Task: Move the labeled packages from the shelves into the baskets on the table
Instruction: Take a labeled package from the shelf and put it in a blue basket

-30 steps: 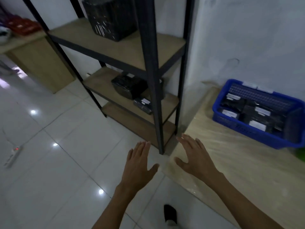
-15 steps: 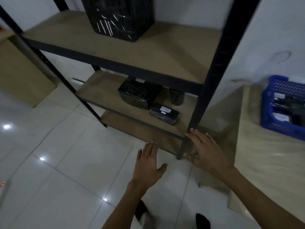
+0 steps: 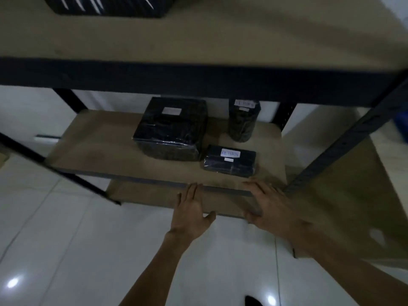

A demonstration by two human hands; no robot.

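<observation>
Hovering at the middle shelf's (image 3: 99,146) front edge: our left hand (image 3: 191,214) and right hand (image 3: 272,206), fingers straight, holding nothing. Just beyond the right hand we count one flat package (image 3: 229,161) marked RETURN; beyond the left hand, one large package (image 3: 171,131); farthest back, one upright roll package (image 3: 242,120).

Just one head cam here, worn on the person's head and tilted forward and down. It sits really close to the upper shelf (image 3: 220,36), whose top and black front rail fill the upper frame. Under that it looks in at the middle shelf (image 3: 99,146). The left hand (image 3: 189,213) and right hand (image 3: 271,208) reach in from the bottom edge over the white tiled floor (image 3: 66,239).
</observation>
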